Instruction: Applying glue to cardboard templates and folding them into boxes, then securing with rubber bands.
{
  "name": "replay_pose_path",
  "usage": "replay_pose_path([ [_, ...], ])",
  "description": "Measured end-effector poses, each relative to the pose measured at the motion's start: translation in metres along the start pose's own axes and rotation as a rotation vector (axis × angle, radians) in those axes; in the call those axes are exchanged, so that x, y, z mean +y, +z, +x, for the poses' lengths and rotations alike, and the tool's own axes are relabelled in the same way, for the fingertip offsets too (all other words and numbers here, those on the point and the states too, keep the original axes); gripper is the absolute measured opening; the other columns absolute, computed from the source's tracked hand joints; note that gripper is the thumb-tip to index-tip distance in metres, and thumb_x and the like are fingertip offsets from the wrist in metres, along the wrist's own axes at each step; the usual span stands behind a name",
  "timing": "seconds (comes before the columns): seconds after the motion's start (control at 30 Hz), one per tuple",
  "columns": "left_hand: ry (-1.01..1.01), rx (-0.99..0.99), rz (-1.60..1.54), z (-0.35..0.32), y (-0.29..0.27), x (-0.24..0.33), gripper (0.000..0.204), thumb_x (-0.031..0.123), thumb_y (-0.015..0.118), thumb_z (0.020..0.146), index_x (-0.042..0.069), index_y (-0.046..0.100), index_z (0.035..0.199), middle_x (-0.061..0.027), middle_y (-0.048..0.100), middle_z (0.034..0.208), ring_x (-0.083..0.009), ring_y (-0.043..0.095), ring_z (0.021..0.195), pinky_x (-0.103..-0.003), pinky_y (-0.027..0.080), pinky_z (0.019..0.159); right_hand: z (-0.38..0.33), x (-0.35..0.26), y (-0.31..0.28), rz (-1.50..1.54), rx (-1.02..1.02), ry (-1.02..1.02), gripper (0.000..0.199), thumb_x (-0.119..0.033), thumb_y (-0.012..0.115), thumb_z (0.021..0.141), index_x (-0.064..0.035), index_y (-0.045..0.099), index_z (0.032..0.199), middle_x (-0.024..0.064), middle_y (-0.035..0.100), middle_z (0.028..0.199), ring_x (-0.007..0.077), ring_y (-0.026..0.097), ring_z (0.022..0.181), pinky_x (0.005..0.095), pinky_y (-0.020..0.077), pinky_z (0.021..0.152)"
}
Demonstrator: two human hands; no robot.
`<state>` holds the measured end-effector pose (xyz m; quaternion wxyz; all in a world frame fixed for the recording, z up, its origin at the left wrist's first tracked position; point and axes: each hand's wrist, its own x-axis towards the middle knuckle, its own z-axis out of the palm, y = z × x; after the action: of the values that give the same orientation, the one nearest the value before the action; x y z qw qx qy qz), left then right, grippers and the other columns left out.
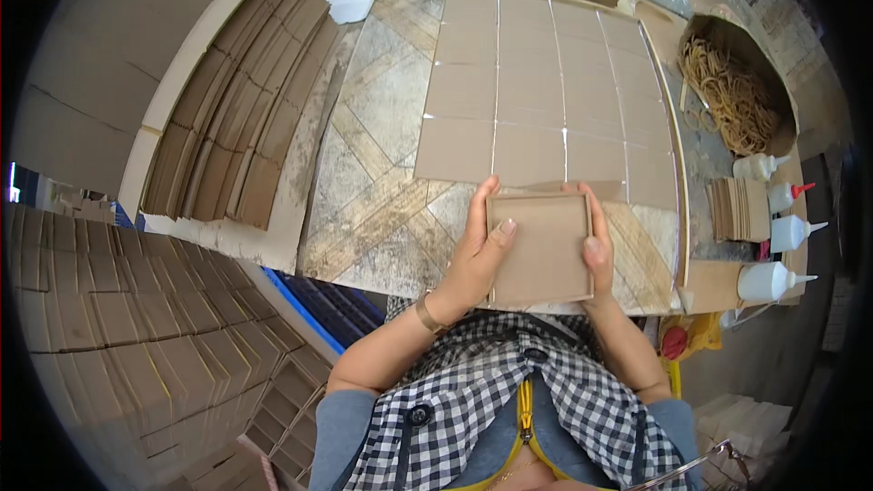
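- Cardboard tray (543, 255): is being held at the near edge of the counter (364, 209), open side facing up.
- Far left: rows of brown boards (241, 100) are lying packed together.
- Left hand (477, 259): is clamping the tray's left side, thumb reaching inside.
- Beyond the tray: brown panels (529, 82) are lying in a grid.
- Right hand (597, 250): is clamping the right wall.
- Far right: tan bands (727, 86) are filling a container (780, 118).
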<state>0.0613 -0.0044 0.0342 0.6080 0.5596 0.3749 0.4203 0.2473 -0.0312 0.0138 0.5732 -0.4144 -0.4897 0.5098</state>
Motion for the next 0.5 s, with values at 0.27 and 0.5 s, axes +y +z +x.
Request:
replay_pose_path([
  [0.27, 0.103, -0.266, 0.001, -0.01, -0.039, -0.002, 0.091, 0.022, 0.061, 0.081, 0.001, 0.003, 0.149, -0.0218, 0.0, 0.155, -0.0313, -0.003, 0.145, -0.042, 0.006, 0.116, -0.008, -0.007, -0.027, -0.015, -0.196, -0.087, 0.111, -0.058, 0.063, 0.074, 0.0003, 0.006, 0.149, 0.0225, 0.01, 0.154, 0.0321, 0.01, 0.144, 0.0409, 0.0085, 0.115],
  [0.5, 0.165, -0.263, -0.01, -0.021, -0.031, -0.016, 0.103, 0.026, 0.066, 0.074, 0.005, -0.001, 0.15, -0.019, -0.008, 0.156, -0.0303, -0.007, 0.145, -0.044, 0.005, 0.116, -0.023, -0.022, -0.015, -0.002, -0.18, 0.081, 0.114, -0.048, 0.073, 0.07, -0.0019, 0.005, 0.149, 0.0203, 0.003, 0.156, 0.032, 0.004, 0.145, 0.0427, 0.0061, 0.115],
])
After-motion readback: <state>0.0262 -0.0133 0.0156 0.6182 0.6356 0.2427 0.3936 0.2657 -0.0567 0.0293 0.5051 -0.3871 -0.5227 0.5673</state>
